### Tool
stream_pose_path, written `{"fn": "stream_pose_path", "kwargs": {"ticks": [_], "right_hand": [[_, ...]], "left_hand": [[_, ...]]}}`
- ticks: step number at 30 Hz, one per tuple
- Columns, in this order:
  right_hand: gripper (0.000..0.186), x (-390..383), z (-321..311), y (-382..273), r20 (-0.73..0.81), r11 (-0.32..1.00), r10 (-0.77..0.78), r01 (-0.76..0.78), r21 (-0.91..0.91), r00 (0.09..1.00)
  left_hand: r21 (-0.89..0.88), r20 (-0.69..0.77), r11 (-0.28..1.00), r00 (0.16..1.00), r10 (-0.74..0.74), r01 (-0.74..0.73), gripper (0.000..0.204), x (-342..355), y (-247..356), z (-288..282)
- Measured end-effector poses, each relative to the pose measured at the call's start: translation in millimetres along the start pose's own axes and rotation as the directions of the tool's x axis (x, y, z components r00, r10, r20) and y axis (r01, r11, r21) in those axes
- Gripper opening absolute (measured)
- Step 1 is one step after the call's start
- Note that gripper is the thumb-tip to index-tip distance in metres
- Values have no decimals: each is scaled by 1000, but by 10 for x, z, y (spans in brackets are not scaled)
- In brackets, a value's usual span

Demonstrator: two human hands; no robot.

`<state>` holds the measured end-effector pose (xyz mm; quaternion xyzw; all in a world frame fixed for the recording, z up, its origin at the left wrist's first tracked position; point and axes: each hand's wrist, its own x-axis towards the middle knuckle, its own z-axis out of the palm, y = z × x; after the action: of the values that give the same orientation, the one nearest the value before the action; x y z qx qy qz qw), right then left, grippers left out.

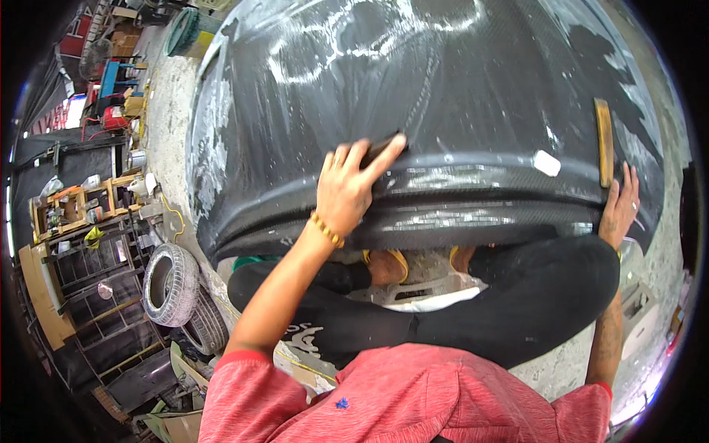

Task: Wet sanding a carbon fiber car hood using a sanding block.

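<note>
In front of me lies a big black car hood [347, 118] with a woven carbon-fibre look, wet and streaked with whitish residue. My left hand [346, 181], a beaded bracelet on its wrist, grips a dark flat block [382, 150] against the hood just above its raised near lip. The block is mostly covered by my fingers, so its exact kind cannot be made out. My right hand [620, 209] rests with fingers stretched on the hood's near right corner, holding nothing. Close to its fingertips lies a long narrow yellow-brown strip [604, 144]. A small white rounded piece [546, 163] sits left of that strip.
My bent legs [517, 295] straddle the hood's near edge. Two tyres [171, 284] stand on the left, near a wooden rack [74, 207] of tools. A green bin [185, 33] is at far left. A grey concrete block [639, 314] lies at right.
</note>
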<state>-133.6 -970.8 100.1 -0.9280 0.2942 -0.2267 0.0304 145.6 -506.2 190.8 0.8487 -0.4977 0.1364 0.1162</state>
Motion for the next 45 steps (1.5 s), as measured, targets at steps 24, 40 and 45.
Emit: {"fn": "stream_pose_path", "kwargs": {"ticks": [24,40,45], "right_hand": [[52,-21,-35,14,38,999,-19,17,33,999],[53,13,-6,40,28,995,-75,73,72,997],[53,9,5,61,5,997,-64,64,44,998]], "left_hand": [[165,-218,970,966,-139,177,51,1654,-1762,238],[236,-213,929,948,-237,286,52,1298,-2205,157],[193,-266,946,942,-204,260,53,850,-1665,174]]}}
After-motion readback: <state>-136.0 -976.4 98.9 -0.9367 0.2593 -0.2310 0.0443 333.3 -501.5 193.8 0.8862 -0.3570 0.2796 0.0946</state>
